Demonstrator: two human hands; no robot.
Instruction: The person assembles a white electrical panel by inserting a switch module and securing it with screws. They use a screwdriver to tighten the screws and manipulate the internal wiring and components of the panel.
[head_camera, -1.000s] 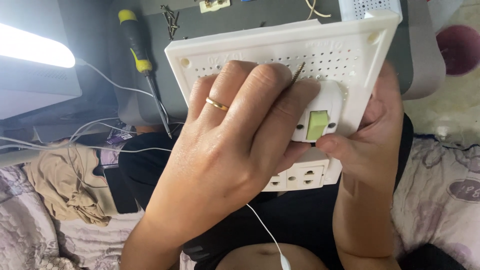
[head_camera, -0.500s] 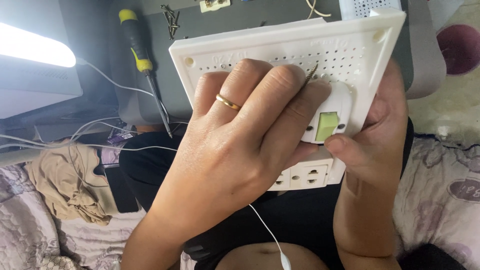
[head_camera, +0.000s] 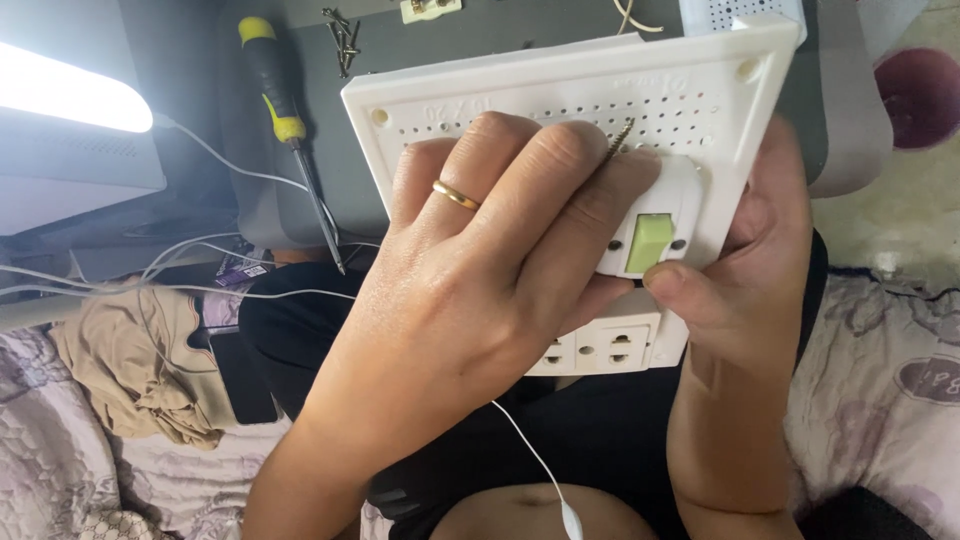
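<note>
Head view: my left hand (head_camera: 470, 300) pinches a screw (head_camera: 618, 137) at the perforated white board (head_camera: 560, 100), my right hand (head_camera: 740, 270) grips its switch module (head_camera: 655, 235); the screw is not yet driven, the screwdriver (head_camera: 285, 120) untouched.

a lamp (head_camera: 70, 100) at the upper left of the frame burns out to pure white glare. its light falls from the left, so the left hand (head_camera: 480, 290) is evenly lit and sharp, while the lower centre sinks into dark shadow. no motion blur shows.
</note>
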